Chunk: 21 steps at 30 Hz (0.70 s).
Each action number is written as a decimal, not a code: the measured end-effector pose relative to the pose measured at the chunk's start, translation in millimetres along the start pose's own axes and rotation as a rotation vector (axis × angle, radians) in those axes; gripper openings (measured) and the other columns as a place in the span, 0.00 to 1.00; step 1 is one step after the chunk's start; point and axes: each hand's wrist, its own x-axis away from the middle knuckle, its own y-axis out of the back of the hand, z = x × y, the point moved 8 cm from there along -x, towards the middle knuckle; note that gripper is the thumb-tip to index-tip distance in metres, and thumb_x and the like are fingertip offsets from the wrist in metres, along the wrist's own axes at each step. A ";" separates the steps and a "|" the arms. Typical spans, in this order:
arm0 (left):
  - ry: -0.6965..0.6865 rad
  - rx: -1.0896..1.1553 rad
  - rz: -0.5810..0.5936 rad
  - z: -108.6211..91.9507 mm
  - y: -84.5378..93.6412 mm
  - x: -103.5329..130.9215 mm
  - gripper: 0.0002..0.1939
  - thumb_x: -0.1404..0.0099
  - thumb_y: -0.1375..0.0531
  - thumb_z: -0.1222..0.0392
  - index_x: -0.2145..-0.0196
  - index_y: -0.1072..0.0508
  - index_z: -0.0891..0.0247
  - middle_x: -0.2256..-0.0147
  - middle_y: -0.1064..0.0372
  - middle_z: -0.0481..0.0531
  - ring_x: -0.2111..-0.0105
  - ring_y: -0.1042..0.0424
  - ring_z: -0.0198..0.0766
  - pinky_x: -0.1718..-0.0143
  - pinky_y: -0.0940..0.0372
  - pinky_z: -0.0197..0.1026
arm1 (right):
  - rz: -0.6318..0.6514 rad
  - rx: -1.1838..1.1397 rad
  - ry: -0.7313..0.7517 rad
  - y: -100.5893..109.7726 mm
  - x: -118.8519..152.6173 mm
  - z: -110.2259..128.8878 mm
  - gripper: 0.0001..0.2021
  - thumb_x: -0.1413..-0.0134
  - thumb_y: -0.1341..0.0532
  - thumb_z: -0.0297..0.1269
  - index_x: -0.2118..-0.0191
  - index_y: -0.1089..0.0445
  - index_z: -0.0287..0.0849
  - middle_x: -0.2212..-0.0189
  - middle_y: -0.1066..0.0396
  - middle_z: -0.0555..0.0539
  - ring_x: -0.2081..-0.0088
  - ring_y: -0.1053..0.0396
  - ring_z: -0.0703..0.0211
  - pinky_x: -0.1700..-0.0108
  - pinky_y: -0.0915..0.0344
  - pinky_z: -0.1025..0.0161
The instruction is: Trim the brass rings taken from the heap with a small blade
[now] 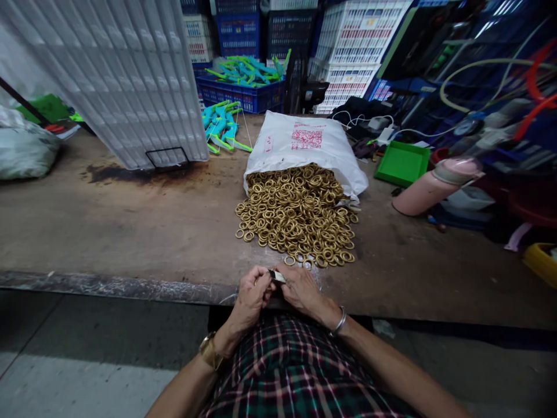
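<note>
At the table's near edge, my left hand (251, 295) and my right hand (301, 288) are close together with curled fingers. Between their fingertips shows a small flat piece (278, 277), black at one end and pale and shiny at the other, perhaps a blade. My right hand grips it. My left hand's fingers are pinched, and what they hold is too small to tell. Just beyond the hands lies a heap of gold-coloured rings (296, 217), spilling from the open mouth of a white sack (287, 142) with red print.
A pink bottle (422, 188) and a green tray (402, 164) stand on the right. White corrugated sheets (143, 75) rise at the left on a wire stand. Turquoise-and-green plastic parts (224, 125) lie behind, beside a blue crate (243, 96). Stacked crates (348, 46) line the back.
</note>
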 end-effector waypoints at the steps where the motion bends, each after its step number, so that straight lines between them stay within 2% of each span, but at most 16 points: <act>1: -0.010 -0.016 -0.002 -0.5 0.4 0.2 0.15 0.44 0.43 0.47 0.72 0.38 0.63 0.79 0.39 0.43 0.85 0.48 0.24 0.85 0.54 0.29 | 0.004 0.008 -0.002 -0.3 -0.5 -0.4 0.13 0.55 0.51 0.25 0.65 0.34 0.40 0.74 0.32 0.47 0.73 0.39 0.61 0.71 0.53 0.65; 7: -0.070 -0.105 0.026 -1.3 0.8 0.8 0.17 0.43 0.44 0.46 0.75 0.38 0.64 0.83 0.44 0.41 0.86 0.49 0.25 0.84 0.53 0.30 | 0.046 0.025 0.001 -6.2 -0.1 0.2 0.13 0.56 0.50 0.26 0.63 0.35 0.40 0.75 0.31 0.47 0.75 0.39 0.61 0.72 0.55 0.65; 11: -0.044 -0.087 0.056 -2.5 0.9 7.5 0.17 0.42 0.44 0.46 0.75 0.38 0.64 0.83 0.43 0.41 0.86 0.50 0.24 0.84 0.53 0.30 | 0.065 0.037 -0.039 -8.6 1.0 -1.8 0.12 0.56 0.50 0.26 0.63 0.35 0.39 0.75 0.31 0.47 0.74 0.38 0.61 0.73 0.55 0.65; 15: 0.015 -0.084 0.191 -12.4 -13.2 24.3 0.15 0.41 0.44 0.49 0.75 0.37 0.64 0.84 0.43 0.42 0.85 0.48 0.24 0.84 0.53 0.30 | 0.060 0.074 -0.122 -5.6 -0.6 -16.3 0.12 0.51 0.51 0.27 0.62 0.35 0.39 0.73 0.30 0.46 0.73 0.36 0.61 0.73 0.54 0.65; 18: 0.068 0.067 0.260 -18.4 -22.2 29.6 0.13 0.42 0.42 0.51 0.73 0.37 0.64 0.82 0.40 0.43 0.86 0.48 0.24 0.85 0.53 0.29 | 0.008 0.112 -0.192 0.3 -0.9 -31.1 0.11 0.50 0.51 0.27 0.62 0.35 0.39 0.72 0.29 0.45 0.73 0.35 0.61 0.72 0.53 0.65; 21: 0.170 0.298 0.169 -12.1 -15.3 22.0 0.14 0.44 0.40 0.51 0.73 0.39 0.63 0.79 0.38 0.44 0.85 0.45 0.25 0.86 0.52 0.29 | -0.099 0.112 -0.238 9.6 -0.6 -41.1 0.09 0.48 0.50 0.28 0.62 0.36 0.40 0.71 0.29 0.46 0.71 0.34 0.60 0.71 0.52 0.65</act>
